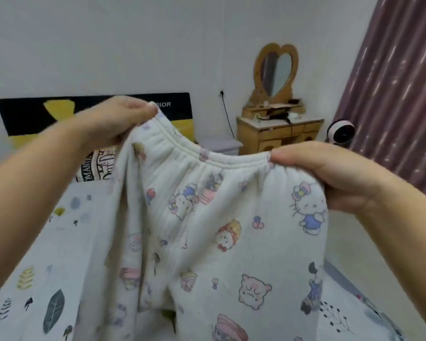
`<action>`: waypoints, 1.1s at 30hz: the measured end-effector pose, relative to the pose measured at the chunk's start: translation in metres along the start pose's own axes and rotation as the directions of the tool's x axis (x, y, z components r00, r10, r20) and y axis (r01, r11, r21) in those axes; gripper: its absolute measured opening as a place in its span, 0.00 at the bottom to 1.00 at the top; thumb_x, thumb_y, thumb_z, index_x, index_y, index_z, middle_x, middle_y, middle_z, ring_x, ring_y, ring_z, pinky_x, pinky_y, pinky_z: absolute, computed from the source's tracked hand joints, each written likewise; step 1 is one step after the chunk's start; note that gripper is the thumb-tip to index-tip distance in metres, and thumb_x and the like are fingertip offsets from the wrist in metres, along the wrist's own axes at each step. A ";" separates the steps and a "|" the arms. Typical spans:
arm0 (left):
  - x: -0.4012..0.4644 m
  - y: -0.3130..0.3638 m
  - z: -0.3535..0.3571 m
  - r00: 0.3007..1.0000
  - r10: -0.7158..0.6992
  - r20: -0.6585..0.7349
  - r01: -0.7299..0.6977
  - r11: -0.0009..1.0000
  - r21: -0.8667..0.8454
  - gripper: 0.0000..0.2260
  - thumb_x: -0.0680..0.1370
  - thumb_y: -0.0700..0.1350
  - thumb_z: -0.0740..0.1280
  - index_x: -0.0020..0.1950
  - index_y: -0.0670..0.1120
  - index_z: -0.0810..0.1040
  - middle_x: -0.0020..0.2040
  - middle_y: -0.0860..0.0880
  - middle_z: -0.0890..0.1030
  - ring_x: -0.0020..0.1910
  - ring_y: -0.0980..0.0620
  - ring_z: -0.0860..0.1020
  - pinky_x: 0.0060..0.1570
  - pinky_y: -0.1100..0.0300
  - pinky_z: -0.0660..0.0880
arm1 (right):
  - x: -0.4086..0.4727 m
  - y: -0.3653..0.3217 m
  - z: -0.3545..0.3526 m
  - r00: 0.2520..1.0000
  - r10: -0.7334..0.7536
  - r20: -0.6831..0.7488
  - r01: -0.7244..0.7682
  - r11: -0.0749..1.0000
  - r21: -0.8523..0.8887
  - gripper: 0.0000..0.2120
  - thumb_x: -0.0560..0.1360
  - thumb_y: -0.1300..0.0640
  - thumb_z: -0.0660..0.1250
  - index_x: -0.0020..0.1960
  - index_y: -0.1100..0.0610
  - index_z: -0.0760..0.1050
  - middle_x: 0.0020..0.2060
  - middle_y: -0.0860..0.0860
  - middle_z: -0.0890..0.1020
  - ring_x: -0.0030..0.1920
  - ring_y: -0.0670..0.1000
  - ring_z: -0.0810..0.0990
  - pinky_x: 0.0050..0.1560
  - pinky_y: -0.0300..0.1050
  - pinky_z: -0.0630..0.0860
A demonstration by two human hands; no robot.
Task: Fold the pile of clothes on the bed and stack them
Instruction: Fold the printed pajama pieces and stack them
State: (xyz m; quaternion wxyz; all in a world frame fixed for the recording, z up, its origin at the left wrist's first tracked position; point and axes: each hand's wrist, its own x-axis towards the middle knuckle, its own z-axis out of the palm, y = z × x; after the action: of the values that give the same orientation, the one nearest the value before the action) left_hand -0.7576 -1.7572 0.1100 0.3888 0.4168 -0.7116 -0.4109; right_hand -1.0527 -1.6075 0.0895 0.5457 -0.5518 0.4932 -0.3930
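Up in the air over the bed, a pair of white cartoon-print pants hangs by its elastic waistband. The left hand pinches one end of the waistband, fingers curled down over the fabric edge. The right hand grips the other end, thumb on the near side and fingers wrapped over the band. So both hands are closed on the pants, which sag a bit between them; the left end sits higher than the right. The legs drop down toward the bottom of the view and cover most of the bed, which has a pale sheet with leaf and tree prints.

Behind it all is a black and yellow headboard against a white wall, with a printed pillow just in front of it. Over to the right stands a wooden dressing table with a heart-shaped mirror, a small round fan beside it, and a purple curtain at the far right edge.
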 end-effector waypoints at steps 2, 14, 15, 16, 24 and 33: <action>0.008 -0.042 0.043 0.994 -0.099 0.053 0.089 0.981 0.172 0.12 0.78 0.50 0.63 0.43 0.43 0.79 0.34 0.49 0.80 0.32 0.54 0.78 0.34 0.64 0.75 | 0.009 0.051 -0.016 0.985 0.155 -0.072 -0.153 0.988 0.032 0.14 0.67 0.55 0.70 0.47 0.65 0.79 0.43 0.61 0.83 0.39 0.54 0.83 0.38 0.44 0.80; 0.080 -0.222 0.276 0.944 -0.238 0.230 0.116 0.890 0.442 0.16 0.77 0.44 0.66 0.30 0.49 0.67 0.29 0.52 0.70 0.31 0.57 0.68 0.30 0.64 0.62 | 0.028 0.293 -0.140 0.765 0.502 -0.403 -0.540 0.841 0.023 0.08 0.75 0.57 0.66 0.40 0.60 0.79 0.40 0.61 0.84 0.40 0.58 0.83 0.39 0.45 0.75; 0.087 -0.234 0.293 0.943 -0.238 0.232 0.108 0.879 0.464 0.17 0.77 0.45 0.66 0.29 0.49 0.66 0.29 0.53 0.69 0.30 0.57 0.67 0.31 0.61 0.61 | 0.029 0.308 -0.151 0.747 0.505 -0.432 -0.554 0.832 0.015 0.09 0.75 0.56 0.66 0.40 0.59 0.78 0.40 0.61 0.84 0.39 0.57 0.82 0.37 0.44 0.73; 0.094 -0.245 0.311 0.942 -0.242 0.231 0.103 0.868 0.486 0.18 0.77 0.46 0.65 0.29 0.48 0.64 0.29 0.52 0.68 0.30 0.57 0.66 0.31 0.59 0.59 | 0.031 0.322 -0.162 0.730 0.504 -0.461 -0.566 0.824 0.006 0.09 0.75 0.56 0.66 0.39 0.58 0.78 0.39 0.60 0.84 0.38 0.56 0.81 0.36 0.43 0.71; 0.147 -0.326 0.435 0.959 -0.221 0.176 0.074 0.799 0.597 0.15 0.78 0.47 0.64 0.34 0.44 0.67 0.40 0.38 0.78 0.42 0.42 0.75 0.33 0.56 0.52 | 0.063 0.435 -0.244 0.641 0.425 -0.639 -0.611 0.787 -0.089 0.08 0.73 0.57 0.69 0.35 0.56 0.79 0.35 0.50 0.82 0.40 0.50 0.80 0.39 0.43 0.71; 0.208 -0.416 0.558 0.953 -0.239 0.188 0.058 0.748 0.661 0.14 0.79 0.50 0.62 0.49 0.38 0.72 0.48 0.38 0.79 0.48 0.40 0.76 0.37 0.56 0.59 | 0.093 0.548 -0.318 0.550 0.348 -0.760 -0.731 0.640 -0.236 0.09 0.76 0.59 0.64 0.36 0.55 0.75 0.29 0.48 0.76 0.29 0.44 0.72 0.26 0.39 0.61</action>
State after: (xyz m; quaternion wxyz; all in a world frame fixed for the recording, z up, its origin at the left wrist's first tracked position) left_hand -1.2168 -1.9321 -0.4249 0.0895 0.5232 -0.8183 -0.2205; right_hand -1.4059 -1.7215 -0.4321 0.2593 -0.3158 0.8885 -0.2088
